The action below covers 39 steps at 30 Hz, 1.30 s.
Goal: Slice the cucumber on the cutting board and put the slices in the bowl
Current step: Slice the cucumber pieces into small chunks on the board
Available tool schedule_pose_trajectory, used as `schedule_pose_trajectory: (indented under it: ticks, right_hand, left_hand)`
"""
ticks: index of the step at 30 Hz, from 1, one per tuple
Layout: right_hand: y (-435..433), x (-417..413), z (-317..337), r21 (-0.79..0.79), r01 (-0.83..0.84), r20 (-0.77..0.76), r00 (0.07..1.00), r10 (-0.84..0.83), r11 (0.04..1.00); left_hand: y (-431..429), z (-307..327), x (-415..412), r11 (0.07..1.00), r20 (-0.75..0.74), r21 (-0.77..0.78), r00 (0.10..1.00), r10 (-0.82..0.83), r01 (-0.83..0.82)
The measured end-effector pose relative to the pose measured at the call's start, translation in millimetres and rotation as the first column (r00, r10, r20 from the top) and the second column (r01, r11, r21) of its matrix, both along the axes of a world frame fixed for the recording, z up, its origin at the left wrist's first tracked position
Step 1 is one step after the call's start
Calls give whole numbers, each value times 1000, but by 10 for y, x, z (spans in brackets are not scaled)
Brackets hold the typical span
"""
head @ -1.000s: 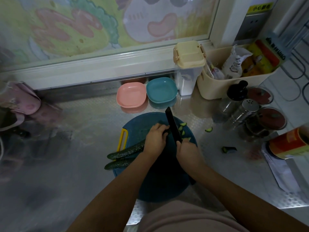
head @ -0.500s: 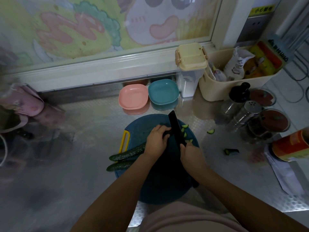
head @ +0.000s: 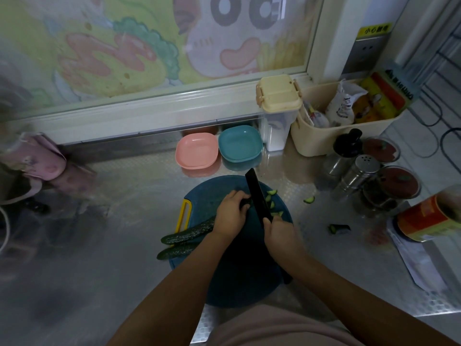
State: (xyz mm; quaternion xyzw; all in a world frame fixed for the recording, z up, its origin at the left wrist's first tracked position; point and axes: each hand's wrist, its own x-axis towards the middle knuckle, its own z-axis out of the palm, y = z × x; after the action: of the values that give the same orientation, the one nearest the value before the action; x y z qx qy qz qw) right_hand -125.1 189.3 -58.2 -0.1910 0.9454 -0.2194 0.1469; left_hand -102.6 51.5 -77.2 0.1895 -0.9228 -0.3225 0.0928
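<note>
Nearest the person, the round dark-blue plastic cutting board (head: pixel 244 283) lies on the shiny metal surface (head: pixel 112 258), its yellow handle loop (head: pixel 185 213) on its left rim. Over the board's right half the right grip (head: pixel 279 233) is clenched round the handle of a black-bladed knife (head: pixel 257 193), whose blade points away from the person toward the board's far rim. Just left of the blade, over the board's middle, the left grip (head: pixel 230 214) is curled down on the end of the long dark-green cucumber (head: pixel 189 233), pinning it.

The cucumber appears to be two lengths side by side. Its long axis runs from under the left grip down and leftward, with the free ends hanging past the board's left rim. The blade crosses that axis, so all the uncut length lies to the left of the knife. The left grip is the nearer one and probably has to creep back along it for each cut.

A few pale-green cut slices (head: pixel 272 204) sit on the board just right of the blade. Two stray cucumber bits (head: pixel 309 199) lie off the board to its right.

Beyond the board's far rim stand a shallow pink plastic bowl (head: pixel 197 154) and a teal plastic bowl (head: pixel 240 143), touching. Both look empty, so no slices have been put in a bowl yet.
</note>
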Motion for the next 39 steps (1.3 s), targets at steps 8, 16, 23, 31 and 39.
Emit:
schedule_pose_trajectory:
  ticks: [8, 16, 23, 31, 39]
  right_hand:
    - [-51, 25, -2, 118, -14, -31, 999, 18, 993]
    - [-150, -69, 22, 101, -45, 38, 998, 41, 994]
    - [-199, -126, -21, 131, -67, 9, 998, 66, 989]
    - [-56, -58, -97, 63, -26, 56, 998, 22, 998]
    - [-49, -32, 4, -37, 12, 55, 998, -10, 999]
  left_hand:
    - [5, -30, -4, 1000, -1, -26, 1000, 1, -1]
    - [-3, -54, -11, 999, -25, -33, 1000, -2, 1]
    - [-4, -78, 3, 999, -42, -39, 999, -34, 32]
    - [-14, -39, 17, 999, -56, 52, 998, 1, 2]
    - [-10, 2, 12, 999, -21, 49, 1000, 7, -6]
